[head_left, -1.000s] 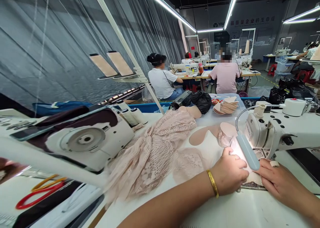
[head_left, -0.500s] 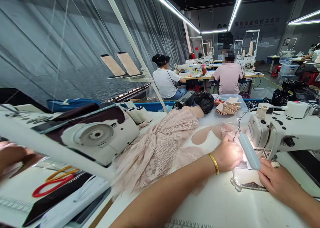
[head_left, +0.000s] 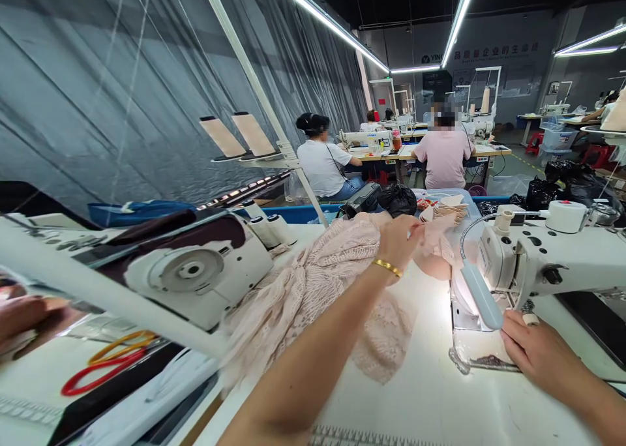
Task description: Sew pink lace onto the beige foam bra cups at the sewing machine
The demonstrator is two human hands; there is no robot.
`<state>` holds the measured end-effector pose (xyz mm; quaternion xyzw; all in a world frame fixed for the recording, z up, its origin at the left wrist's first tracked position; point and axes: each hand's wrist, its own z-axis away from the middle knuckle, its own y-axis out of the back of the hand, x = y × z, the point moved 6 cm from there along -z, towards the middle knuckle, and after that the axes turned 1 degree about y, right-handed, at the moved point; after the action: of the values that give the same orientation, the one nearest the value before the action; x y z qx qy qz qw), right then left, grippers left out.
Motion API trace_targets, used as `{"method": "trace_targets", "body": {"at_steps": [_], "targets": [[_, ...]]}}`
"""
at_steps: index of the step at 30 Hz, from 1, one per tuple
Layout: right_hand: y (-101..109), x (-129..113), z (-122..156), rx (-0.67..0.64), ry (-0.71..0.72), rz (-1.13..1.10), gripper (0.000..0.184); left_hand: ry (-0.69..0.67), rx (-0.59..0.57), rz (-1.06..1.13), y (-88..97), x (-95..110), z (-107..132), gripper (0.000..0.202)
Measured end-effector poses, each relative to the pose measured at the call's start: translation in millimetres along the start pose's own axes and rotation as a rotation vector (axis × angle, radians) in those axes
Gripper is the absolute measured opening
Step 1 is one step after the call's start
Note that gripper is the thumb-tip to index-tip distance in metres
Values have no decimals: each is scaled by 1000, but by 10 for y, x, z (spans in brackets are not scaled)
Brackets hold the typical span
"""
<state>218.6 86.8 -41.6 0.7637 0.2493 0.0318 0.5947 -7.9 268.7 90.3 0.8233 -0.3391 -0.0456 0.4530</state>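
Note:
My left hand (head_left: pixel 398 240), with a gold bangle at its wrist, pinches a pale pink sheer fabric piece (head_left: pixel 437 240) above the table, left of the sewing machine (head_left: pixel 531 253). A beige molded part hangs beneath that fabric. My right hand (head_left: pixel 535 345), a ring on one finger, rests open on the machine bed beside the needle area. Its fingertips are partly hidden behind the grey-blue lamp (head_left: pixel 482 299). A heap of pink lace fabric (head_left: pixel 313 270) lies left of my left arm, and a lace piece (head_left: pixel 384 335) lies flat beside the forearm.
Beige cups (head_left: pixel 450 210) lie in a clear plastic bin (head_left: pixel 469 201) behind the work. Left stand a second machine (head_left: pixel 190 267), a slanting white pole (head_left: pixel 244 61) with thread cones, and red-handled scissors (head_left: pixel 102 371). A blurred hand (head_left: pixel 29 322) shows at the far left; two people sit ahead.
My left hand has moved away from the needle area, up and left, carrying the pink fabric piece. My right hand has stayed by the machine. The view has shifted slightly.

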Motion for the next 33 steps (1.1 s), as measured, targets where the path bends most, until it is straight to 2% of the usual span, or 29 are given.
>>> {"method": "trace_targets", "body": {"at_steps": [2, 3, 4, 6, 8, 10, 12, 14, 17, 19, 22, 27, 33], "targets": [[-10, -3, -11, -2, -1, 10, 25, -35, 62, 11, 265, 23, 214, 14], [-15, -2, -18, 1, -2, 12, 24, -84, 73, 23, 341, 88, 367, 13], [-18, -2, -22, 8, 0, 15, 23, -206, 40, 56, 355, 220, 549, 12], [-21, -3, -25, 23, 9, 21, 22, -448, -178, 114, 198, 534, 957, 9], [-17, -5, -16, 36, 19, 26, 22, -644, -489, 110, -81, 838, 1346, 10], [-13, -14, 1, 40, 36, 16, 23, -674, -661, 69, -287, 1027, 1530, 13], [-11, -31, 17, 37, 62, -16, 22, -629, -716, 15, -390, 1129, 1519, 21], [-15, -54, 26, 27, 92, -64, 24, -602, -700, -38, -412, 1180, 1422, 23], [-23, -81, 22, 3, 118, -116, 30, -649, -670, -64, -398, 1226, 1318, 9], [-25, -88, 16, -9, 118, -122, 30, -705, -696, -45, -408, 1246, 1312, 7], [-32, -89, 10, -36, 108, -117, 28, -726, -716, -24, -447, 1237, 1312, 4], [-37, -77, 0, -37, 82, -106, 28, -688, -642, 47, -521, 1183, 1286, 11], [-12, -84, -15, -4, 59, -59, 25, -664, -613, 67, -598, 1136, 1263, 11]]}}
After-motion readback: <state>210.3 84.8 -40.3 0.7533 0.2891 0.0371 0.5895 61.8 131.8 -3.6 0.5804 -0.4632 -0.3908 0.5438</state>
